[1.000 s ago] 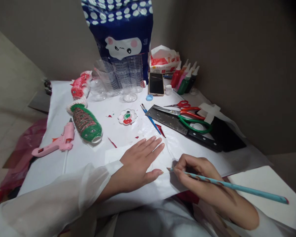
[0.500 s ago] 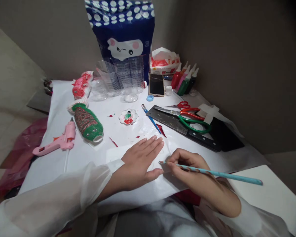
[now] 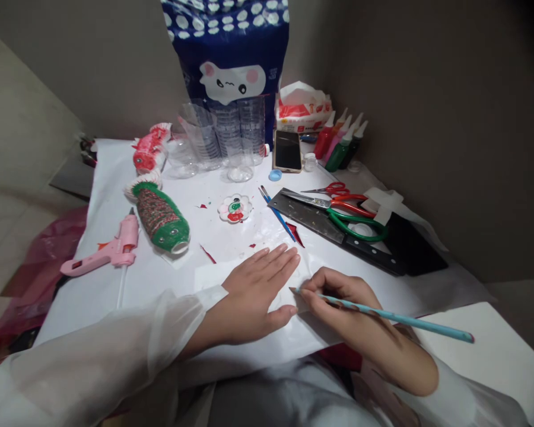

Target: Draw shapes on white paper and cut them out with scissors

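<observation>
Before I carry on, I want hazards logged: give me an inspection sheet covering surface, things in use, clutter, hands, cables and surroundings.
Surface: glossy white sheet covering, thin red scraps on it.
Things in use: slim turquoise pencil, tip over thin white paper; contact unclear.
Clutter: pink plastic glue gun, green fish-shaped craft, black-handled metal cleaver beneath orange-and-green-handled metal scissors.
Hands: left hand flat on the paper; right hand grips the pencil.
Cables: nothing seen clearly.
Surroundings: plain grey wall; crumpled translucent pink plastic left of the table.
</observation>
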The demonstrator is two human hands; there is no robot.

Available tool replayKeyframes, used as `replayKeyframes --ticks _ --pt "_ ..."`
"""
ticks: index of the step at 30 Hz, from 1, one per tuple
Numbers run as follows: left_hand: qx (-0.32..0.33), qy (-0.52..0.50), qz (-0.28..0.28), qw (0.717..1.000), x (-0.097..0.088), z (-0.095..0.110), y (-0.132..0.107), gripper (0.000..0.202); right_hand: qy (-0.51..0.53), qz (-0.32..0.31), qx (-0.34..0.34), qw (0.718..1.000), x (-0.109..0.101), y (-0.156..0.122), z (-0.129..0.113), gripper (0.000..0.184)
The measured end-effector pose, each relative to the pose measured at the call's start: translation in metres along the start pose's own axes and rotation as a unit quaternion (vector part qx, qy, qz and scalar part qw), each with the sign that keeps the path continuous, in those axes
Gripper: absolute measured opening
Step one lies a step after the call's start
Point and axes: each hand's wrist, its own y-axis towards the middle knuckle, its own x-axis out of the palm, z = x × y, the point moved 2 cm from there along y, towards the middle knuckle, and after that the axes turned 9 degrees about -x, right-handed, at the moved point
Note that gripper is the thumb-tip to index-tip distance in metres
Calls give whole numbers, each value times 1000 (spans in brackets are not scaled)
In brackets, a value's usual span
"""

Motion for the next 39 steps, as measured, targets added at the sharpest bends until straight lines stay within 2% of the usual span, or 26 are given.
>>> replayKeyframes --ticks 7,15,22,26,30,39 --pt "4 16 2 1000 3 -1 1 71 -8 10 -4 1000 1 1 -10 14" --pt "-2 23 -19 1000 1 -1 3 64 -5 35 6 999 -1 0 2 15" --pt "0 15 -3 1000 3 -1 3 62 -7 -1 6 1000 0 -1 -6 15" --pt "-2 12 -13 1000 1 0 3 66 -13 10 3 1000 1 -1 -11 15" --pt "-7 2 -29 1000 -1 0 3 69 -10 18 -7 1000 -1 -2 -4 14" --pt "-7 -25 -3 1000 3 -2 3 69 -8 18 1 1000 0 -4 2 15"
